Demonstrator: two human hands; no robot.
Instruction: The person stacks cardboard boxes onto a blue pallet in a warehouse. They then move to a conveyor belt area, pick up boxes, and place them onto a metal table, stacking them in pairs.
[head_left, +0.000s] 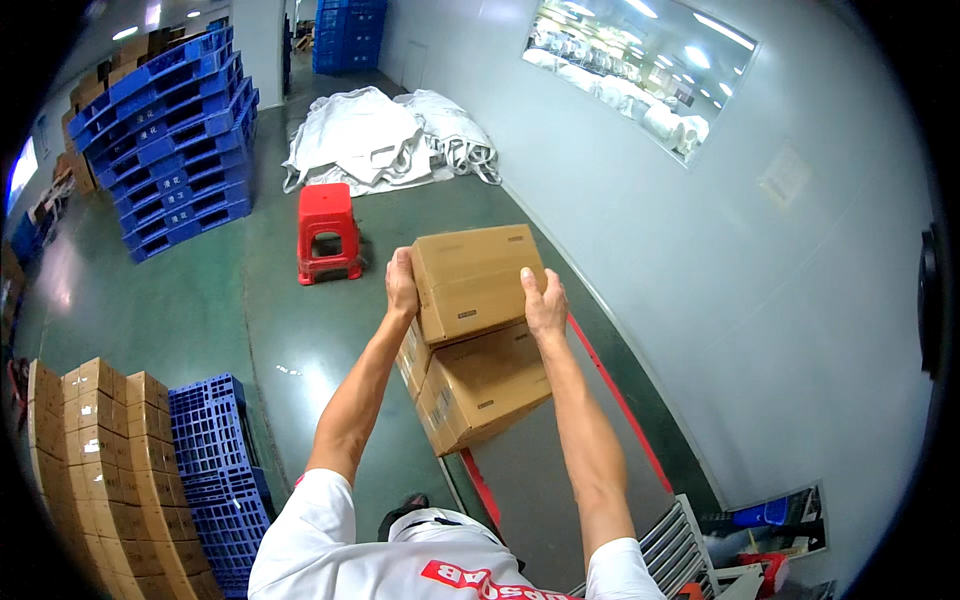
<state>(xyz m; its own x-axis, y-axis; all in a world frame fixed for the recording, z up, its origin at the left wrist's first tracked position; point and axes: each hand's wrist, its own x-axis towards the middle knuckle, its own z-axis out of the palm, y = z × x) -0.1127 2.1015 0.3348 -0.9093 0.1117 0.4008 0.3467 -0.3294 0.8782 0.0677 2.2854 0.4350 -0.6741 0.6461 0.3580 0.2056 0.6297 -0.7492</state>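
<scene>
A brown cardboard box (475,280) is held between my two hands, above another cardboard box (480,385). My left hand (402,285) presses flat on its left side, fingers pointing away from me. On the right side my right hand (544,302) grips it, with the thumb at the top edge. Part of a further box (414,358) shows at the left beneath the held one. Whether the held box rests on the lower boxes or hangs just over them, I cannot tell.
A red plastic stool (328,230) stands beyond my left hand. Stacked blue pallets (180,150) and white sacks (370,140) lie farther off. Stacked cartons (105,470) and a blue pallet (215,440) are at lower left. A roller conveyor (675,550) stands lower right, by the wall (740,270).
</scene>
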